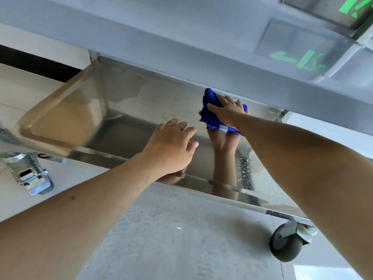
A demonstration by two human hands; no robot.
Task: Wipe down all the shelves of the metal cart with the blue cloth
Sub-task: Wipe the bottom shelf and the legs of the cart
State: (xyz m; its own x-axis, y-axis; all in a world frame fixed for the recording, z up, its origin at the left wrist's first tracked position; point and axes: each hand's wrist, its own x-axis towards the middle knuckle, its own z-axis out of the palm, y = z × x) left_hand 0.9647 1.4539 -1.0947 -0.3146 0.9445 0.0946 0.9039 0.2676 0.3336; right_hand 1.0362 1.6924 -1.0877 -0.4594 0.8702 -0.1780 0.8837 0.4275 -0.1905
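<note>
While my left hand (171,146) hovers relaxed, my right hand (228,111) presses the blue cloth (211,107) flat beneath spread fingers on the shelf (125,110)

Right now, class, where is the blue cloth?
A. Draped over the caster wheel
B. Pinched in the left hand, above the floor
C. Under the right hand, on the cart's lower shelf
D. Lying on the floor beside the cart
C: the right hand presses the blue cloth flat on the lower shelf, while the left hand holds nothing near the shelf's front edge.
</note>
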